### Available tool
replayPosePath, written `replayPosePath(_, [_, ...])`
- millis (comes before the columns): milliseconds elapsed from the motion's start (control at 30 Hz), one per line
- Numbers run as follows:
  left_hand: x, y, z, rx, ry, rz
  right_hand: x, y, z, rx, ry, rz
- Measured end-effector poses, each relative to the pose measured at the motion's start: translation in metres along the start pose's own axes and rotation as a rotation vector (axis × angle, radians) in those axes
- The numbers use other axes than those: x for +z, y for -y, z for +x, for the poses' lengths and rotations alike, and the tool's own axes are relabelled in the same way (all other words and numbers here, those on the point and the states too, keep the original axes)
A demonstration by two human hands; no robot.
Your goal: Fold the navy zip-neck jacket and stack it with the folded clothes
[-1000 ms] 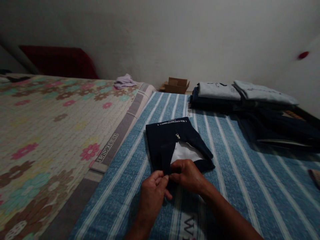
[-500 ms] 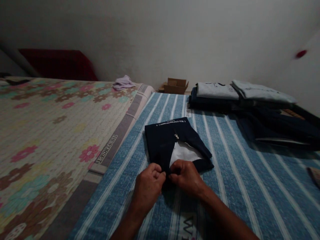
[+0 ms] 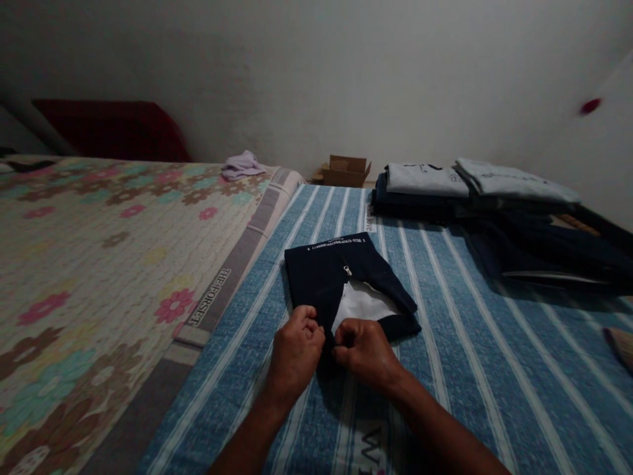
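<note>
A folded navy zip-neck top (image 3: 316, 267) lies on the blue striped bedsheet (image 3: 227, 343). White lettering runs along its far edge, and its short zip (image 3: 347, 270) ends above an opening that shows the pale lining (image 3: 363, 300). My left hand (image 3: 297, 343) is closed on the near left part of the collar, fingertips pinching the dark cloth. Close beside it, my right hand (image 3: 363, 349) pinches the collar's near edge between thumb and forefinger. The cloth right between the fingertips is dark and partly hidden by the hands.
Folded pale grey clothes (image 3: 428, 179) rest on dark ones at the back right, with a navy garment (image 3: 558, 251) nearer. A cardboard box (image 3: 345, 171) stands by the wall. On the left is a floral bedspread (image 3: 113, 264) with a lilac cloth (image 3: 242, 165) and a dark red panel (image 3: 109, 128) behind.
My left hand has shifted slightly up along the collar. My right hand stays nearly in place, still pinching the near edge. The view has moved a little.
</note>
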State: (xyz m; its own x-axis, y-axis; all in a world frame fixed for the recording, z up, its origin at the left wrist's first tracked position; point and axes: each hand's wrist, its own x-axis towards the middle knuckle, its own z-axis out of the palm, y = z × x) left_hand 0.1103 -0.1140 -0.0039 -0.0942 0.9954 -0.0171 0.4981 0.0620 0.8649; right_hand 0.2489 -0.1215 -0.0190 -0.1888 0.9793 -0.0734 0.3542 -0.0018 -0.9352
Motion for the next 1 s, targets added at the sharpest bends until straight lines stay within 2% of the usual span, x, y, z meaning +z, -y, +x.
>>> replayPosePath(133, [-0.005,0.003,-0.003,0.184,-0.066,0.238,0.001,-0.001,0.0,0.005,-0.004,0.007])
replayPosePath(233, [-0.015,-0.003,-0.003,0.474,-0.035,0.383,0.001,-0.001,0.0,-0.001,0.0,0.017])
replayPosePath(300, [-0.024,-0.011,0.001,0.695,0.118,0.434,0.0,-0.001,0.0,-0.014,-0.006,0.022])
replayPosePath(367, [-0.03,-0.02,0.008,0.804,0.351,0.482,0.0,-0.002,-0.001,-0.028,-0.023,0.021])
replayPosePath(467, [-0.034,-0.031,0.021,0.769,0.615,0.592,0.001,-0.001,-0.002,-0.04,-0.049,0.021])
replayPosePath(567, [-0.032,-0.041,0.031,0.75,0.733,0.683,0.001,-0.001,-0.004,-0.053,-0.056,0.018])
replayPosePath(800, [-0.028,-0.063,0.04,0.74,0.862,0.825,0.0,0.004,-0.005,-0.106,-0.092,-0.036])
replayPosePath(1000, [-0.029,-0.073,0.04,0.654,0.924,0.855,-0.001,0.004,-0.006,-0.111,-0.092,-0.036])
